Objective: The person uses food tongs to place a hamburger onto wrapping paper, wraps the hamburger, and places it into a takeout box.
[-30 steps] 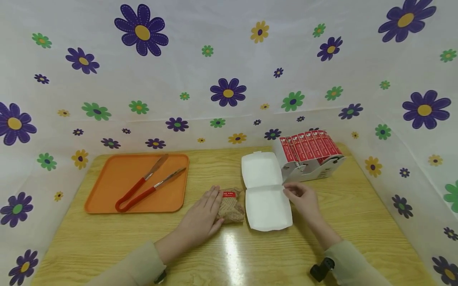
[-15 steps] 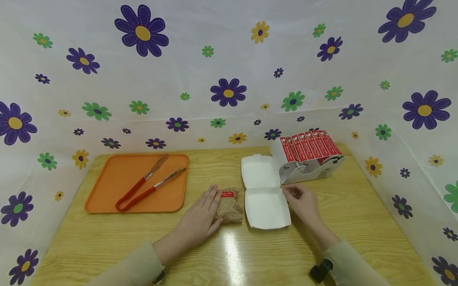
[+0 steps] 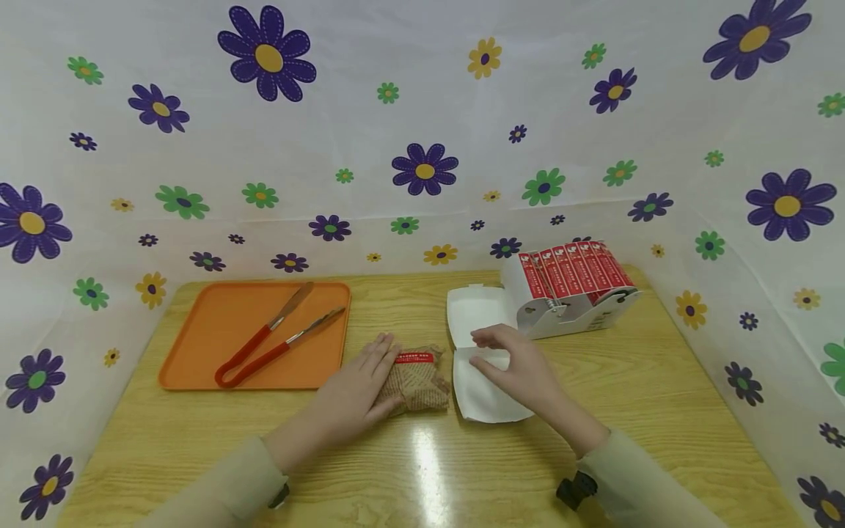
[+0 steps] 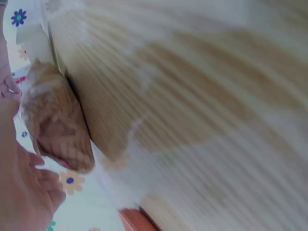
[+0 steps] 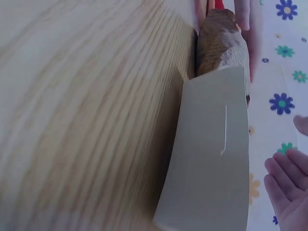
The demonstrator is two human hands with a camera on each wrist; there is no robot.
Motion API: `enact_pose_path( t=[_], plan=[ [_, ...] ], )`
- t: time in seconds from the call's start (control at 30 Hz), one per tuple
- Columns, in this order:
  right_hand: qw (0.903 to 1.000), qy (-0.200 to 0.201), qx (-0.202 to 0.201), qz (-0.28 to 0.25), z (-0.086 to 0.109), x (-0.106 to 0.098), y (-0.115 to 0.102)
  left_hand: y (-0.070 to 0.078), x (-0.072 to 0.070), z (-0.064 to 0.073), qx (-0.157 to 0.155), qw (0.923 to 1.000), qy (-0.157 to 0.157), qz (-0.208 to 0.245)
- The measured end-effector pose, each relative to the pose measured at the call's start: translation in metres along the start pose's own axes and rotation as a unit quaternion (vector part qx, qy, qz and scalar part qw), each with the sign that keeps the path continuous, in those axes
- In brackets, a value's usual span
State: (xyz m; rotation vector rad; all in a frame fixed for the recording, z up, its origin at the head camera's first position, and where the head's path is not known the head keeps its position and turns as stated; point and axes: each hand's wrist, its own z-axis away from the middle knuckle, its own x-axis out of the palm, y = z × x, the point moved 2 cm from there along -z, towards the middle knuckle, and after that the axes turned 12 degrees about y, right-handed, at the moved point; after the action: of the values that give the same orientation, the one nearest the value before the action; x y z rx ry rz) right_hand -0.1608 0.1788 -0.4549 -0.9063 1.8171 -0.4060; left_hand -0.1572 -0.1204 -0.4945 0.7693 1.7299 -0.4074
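Note:
A brown-printed paper-wrapped package [image 3: 422,383] with a red label lies mid-table. My left hand [image 3: 353,387] lies along its left side with fingers extended; in the left wrist view the wrapped package [image 4: 60,113] shows beyond that hand. Just right of it, a white hinged takeaway box [image 3: 472,314] lies unfolded, lid toward the back. Above the box hovers my right hand [image 3: 518,367], thumb and fingers apart, nothing between them. From the right wrist view, the outer wall of the box [image 5: 211,149] stands clear of the right hand [image 5: 291,185]. What is inside the wrapping is hidden.
Red-handled tongs [image 3: 257,350] lie on an orange tray [image 3: 224,312] at the left. At the back right, touching or close to the box lid, stands a white rack [image 3: 571,319] of red-labelled packets [image 3: 574,270]. A flowered cloth [image 3: 356,95] walls the table's back and sides.
My right hand has let go of the box's right edge and moved left over it. Earlier the box shifted slightly left. My left hand has drawn a little left, and the package with it.

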Motion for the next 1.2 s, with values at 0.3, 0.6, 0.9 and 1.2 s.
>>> enact_pose_path(
  t=[0.3, 0.6, 0.9, 1.2],
  plan=[
    [0.9796, -0.167, -0.087, 0.070, -0.013, 0.040, -0.016, -0.012, 0.004, 0.005, -0.010, 0.9979, -0.040, 0.049],
    [0.9591, -0.229, -0.114, 0.121, -0.013, 0.057, -0.013, -0.013, 0.009, 0.007, -0.028, 0.9964, -0.052, 0.061],
    [0.9520, -0.241, -0.131, 0.136, -0.013, 0.065, -0.013, -0.014, 0.011, 0.006, -0.067, 0.9869, -0.071, 0.129],
    [0.9654, -0.177, -0.151, 0.118, -0.012, 0.072, -0.016, -0.020, 0.010, 0.005, -0.087, 0.9783, -0.033, 0.185]
  ],
)
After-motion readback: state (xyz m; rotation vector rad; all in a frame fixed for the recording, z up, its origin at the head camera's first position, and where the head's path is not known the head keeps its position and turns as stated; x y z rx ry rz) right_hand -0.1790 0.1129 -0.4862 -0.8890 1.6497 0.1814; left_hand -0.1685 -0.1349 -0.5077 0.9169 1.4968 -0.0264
